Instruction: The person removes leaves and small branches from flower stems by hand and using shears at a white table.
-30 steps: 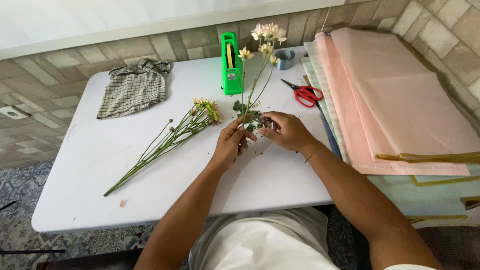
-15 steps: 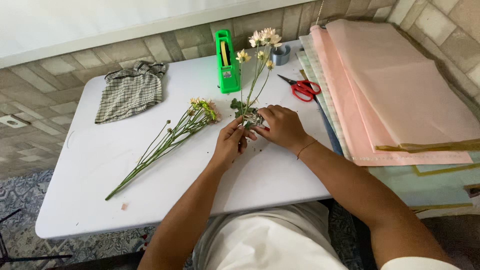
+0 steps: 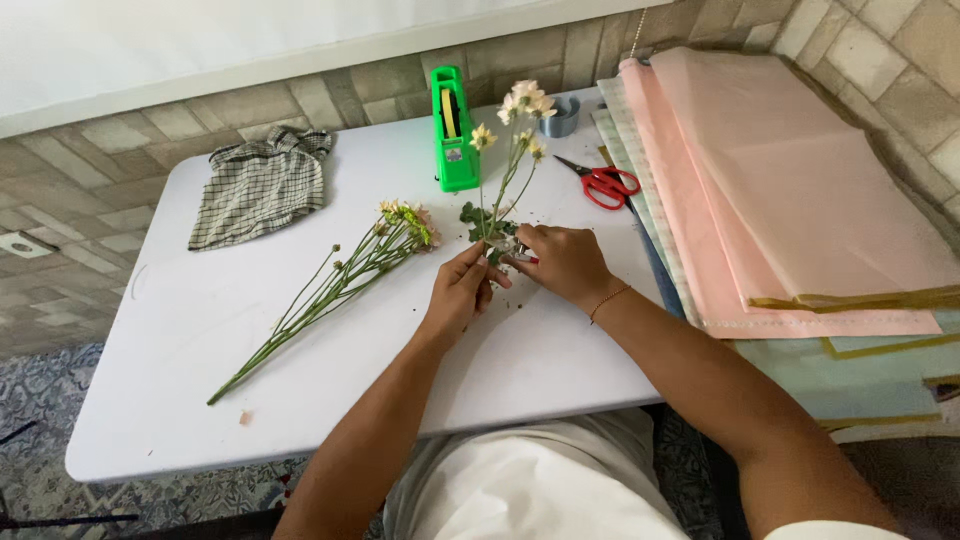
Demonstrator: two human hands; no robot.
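Both hands closed on the lower part of a small flower bunch [image 3: 508, 160]. Left hand [image 3: 462, 292] pinched the stems from the near side, fingers curled. Right hand [image 3: 562, 262] closed over the same spot from the right; a thin bracelet [image 3: 608, 302] on its wrist. The exact finger contact lay hidden behind the knuckles. Something small and pale showed between the two hands, too small to tell.

Bunch stood up from the table [image 3: 180, 330], pale blooms pointing toward the far edge, green leaves just above the hands. It sat near the middle of the table, somewhat toward the right edge.

A second bunch of stems [image 3: 330, 292] lay flat, left of the hands, running from the centre toward the near left corner, blooms close to the left hand but apart from it.

Checked cloth [image 3: 258, 185] crumpled near the far left corner. Green tape dispenser [image 3: 453, 130] upright at the far edge, just left of the held blooms. Red-handled scissors [image 3: 603, 182] lay by the right edge, a tape roll [image 3: 560, 118] beyond them at the far right corner. Stacked pink paper [image 3: 790, 190] lay beside the right edge, over paler sheets.
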